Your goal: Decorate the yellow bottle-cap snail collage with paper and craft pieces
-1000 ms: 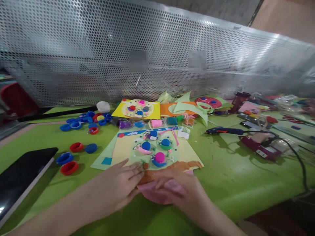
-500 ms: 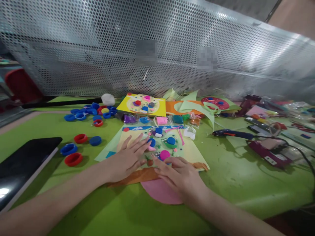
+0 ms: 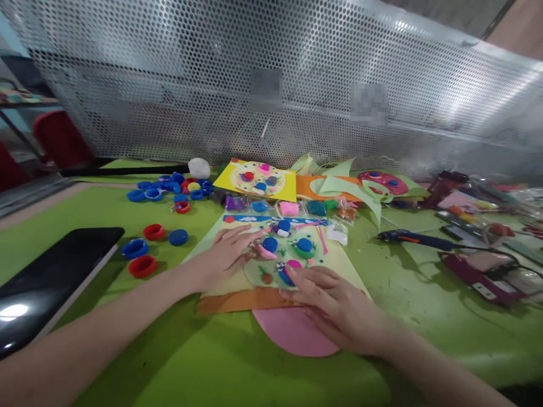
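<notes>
A pale yellow craft sheet (image 3: 229, 277) lies in front of me, with a blue strip on top, a brown strip (image 3: 237, 301) below and clay figures with bottle caps on it. My left hand (image 3: 229, 254), fingers apart and holding nothing, is over its left part, near the blue cap with pink clay (image 3: 270, 245). My right hand (image 3: 335, 299) is at the lower right of the sheet, fingers spread, the index fingertip at the magenta cap (image 3: 293, 265). Under the sheet's lower edge a pink paper piece (image 3: 292, 330) sticks out.
A tablet (image 3: 63, 271) and loose red and blue caps (image 3: 143, 265) lie at left. Behind are a yellow craft card (image 3: 224, 181) and clay packets (image 3: 289, 208). A glue gun (image 3: 416, 239) with its cable and a maroon box (image 3: 479, 277) are at right, before a perforated metal panel (image 3: 190, 85).
The view has shifted, so most things appear farther right. My left hand has drawn up and left off the middle figures. My right hand has moved slightly rightward, uncovering the lower middle.
</notes>
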A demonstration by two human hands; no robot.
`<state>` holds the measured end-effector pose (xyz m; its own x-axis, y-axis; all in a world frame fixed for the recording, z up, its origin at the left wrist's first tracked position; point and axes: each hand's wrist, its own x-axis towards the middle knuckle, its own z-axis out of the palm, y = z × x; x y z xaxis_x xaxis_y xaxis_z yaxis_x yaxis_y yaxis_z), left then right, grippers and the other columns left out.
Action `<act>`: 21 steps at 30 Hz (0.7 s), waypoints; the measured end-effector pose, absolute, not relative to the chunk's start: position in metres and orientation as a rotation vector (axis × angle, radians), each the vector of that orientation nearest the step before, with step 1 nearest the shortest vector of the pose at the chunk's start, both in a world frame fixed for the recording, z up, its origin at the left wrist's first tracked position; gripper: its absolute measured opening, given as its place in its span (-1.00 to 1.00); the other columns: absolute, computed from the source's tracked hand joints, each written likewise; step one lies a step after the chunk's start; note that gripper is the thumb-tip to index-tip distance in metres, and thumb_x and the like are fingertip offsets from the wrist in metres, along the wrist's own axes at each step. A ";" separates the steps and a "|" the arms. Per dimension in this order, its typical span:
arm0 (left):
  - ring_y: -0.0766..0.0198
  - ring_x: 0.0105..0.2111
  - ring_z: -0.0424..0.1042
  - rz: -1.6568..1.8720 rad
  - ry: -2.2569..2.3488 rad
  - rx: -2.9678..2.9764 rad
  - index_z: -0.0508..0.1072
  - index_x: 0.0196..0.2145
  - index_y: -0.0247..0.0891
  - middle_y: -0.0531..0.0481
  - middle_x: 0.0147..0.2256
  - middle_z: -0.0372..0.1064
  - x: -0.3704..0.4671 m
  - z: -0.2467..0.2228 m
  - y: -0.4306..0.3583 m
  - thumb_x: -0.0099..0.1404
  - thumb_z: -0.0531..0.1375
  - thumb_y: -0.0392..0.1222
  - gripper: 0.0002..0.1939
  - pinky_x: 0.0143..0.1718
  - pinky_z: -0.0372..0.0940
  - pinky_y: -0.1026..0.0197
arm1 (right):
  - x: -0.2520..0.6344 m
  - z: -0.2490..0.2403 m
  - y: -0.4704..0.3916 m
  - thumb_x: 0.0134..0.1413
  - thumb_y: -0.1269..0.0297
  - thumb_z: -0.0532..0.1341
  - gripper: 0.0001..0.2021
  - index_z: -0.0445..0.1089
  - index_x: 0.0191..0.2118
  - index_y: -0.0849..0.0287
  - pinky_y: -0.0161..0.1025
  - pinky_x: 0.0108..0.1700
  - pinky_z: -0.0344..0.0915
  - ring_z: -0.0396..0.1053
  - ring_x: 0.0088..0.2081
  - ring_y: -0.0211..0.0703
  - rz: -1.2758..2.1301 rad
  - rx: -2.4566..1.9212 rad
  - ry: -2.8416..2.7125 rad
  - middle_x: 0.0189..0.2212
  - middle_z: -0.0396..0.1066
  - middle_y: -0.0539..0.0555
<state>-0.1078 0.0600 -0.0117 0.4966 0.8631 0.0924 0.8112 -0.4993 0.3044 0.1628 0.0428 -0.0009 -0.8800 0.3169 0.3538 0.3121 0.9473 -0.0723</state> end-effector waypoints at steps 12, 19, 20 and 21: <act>0.04 0.28 -0.40 0.123 1.535 2.564 -0.20 0.28 -0.28 -0.14 0.29 -0.25 -0.110 -0.019 0.065 0.40 -0.25 0.05 -0.41 0.20 -0.32 -0.14 | 0.157 -0.003 0.043 0.20 0.41 0.02 -0.69 0.21 0.05 0.27 -0.12 -0.01 0.26 0.32 -0.17 -0.15 0.007 -0.340 -2.765 -0.15 0.41 0.16; 0.08 0.28 -0.40 0.104 1.511 2.594 -0.19 0.27 -0.29 -0.11 0.29 -0.24 -0.112 -0.024 0.068 0.39 -0.26 0.07 -0.40 0.21 -0.34 -0.11 | 0.165 -0.001 0.047 0.23 0.37 -0.04 -0.52 -0.07 0.25 0.31 -0.10 -0.09 0.27 0.26 -0.26 -0.11 -0.038 -0.373 -2.786 -0.33 0.37 0.14; 0.07 0.28 -0.40 0.097 1.507 2.593 -0.20 0.28 -0.29 -0.11 0.29 -0.24 -0.112 -0.024 0.068 0.39 -0.26 0.07 -0.40 0.21 -0.35 -0.11 | 0.166 -0.002 0.048 0.24 0.38 -0.04 -0.49 -0.13 0.27 0.30 -0.10 -0.10 0.27 0.25 -0.28 -0.11 -0.037 -0.364 -2.766 -0.34 0.37 0.13; 0.07 0.28 -0.41 0.090 1.501 2.591 -0.21 0.28 -0.29 -0.12 0.29 -0.24 -0.112 -0.024 0.068 0.39 -0.26 0.07 -0.39 0.20 -0.36 -0.12 | 0.167 -0.002 0.049 0.24 0.38 -0.04 -0.47 -0.19 0.28 0.29 -0.10 -0.11 0.27 0.25 -0.28 -0.11 -0.036 -0.358 -2.750 -0.34 0.37 0.12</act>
<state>-0.1123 0.0684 -0.0244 0.4988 0.8664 -0.0212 0.8577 -0.4900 0.1556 0.1667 0.0487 -0.0024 -0.9006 0.2429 0.3605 0.2522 0.9674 -0.0219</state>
